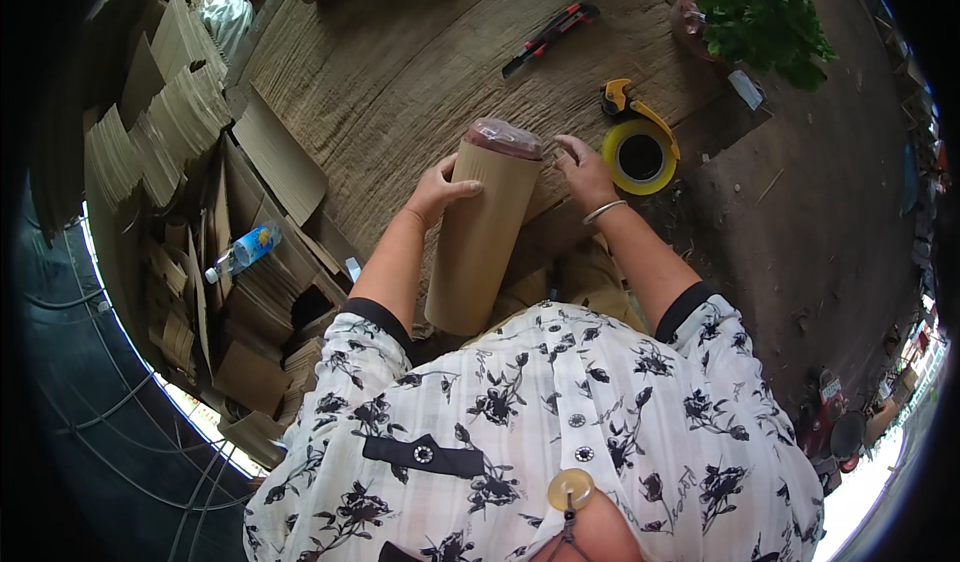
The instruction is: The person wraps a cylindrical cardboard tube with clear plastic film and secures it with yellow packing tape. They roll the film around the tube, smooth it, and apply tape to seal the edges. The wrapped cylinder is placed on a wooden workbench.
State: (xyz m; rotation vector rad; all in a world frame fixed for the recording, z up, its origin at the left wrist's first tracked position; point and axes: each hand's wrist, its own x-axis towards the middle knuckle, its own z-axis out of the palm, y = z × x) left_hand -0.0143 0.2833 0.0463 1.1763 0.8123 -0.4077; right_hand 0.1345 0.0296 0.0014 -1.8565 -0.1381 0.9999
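A tan cardboard tube [480,237] leans in front of my body, its near end by my shirt. At its far end shows the rounded reddish-brown end of a pot-like thing [505,140] under shiny clear wrap. My left hand [438,191] grips the tube's left side, with the thumb lying across the front. Just right of the tube's far end is my right hand [586,174], its fingers bent and apart, with nothing visible between them. Whether its fingertips touch the rim I cannot tell. What is inside the tube is hidden.
Right of my right hand lies a yellow tape dispenser [655,117] with its tape roll [617,162]. A red-black utility knife [550,40] lies on the wooden board [400,82]. A leafy plant [755,12] stands far right. Stacked cardboard [185,112] and a plastic bottle [245,250] fill the left.
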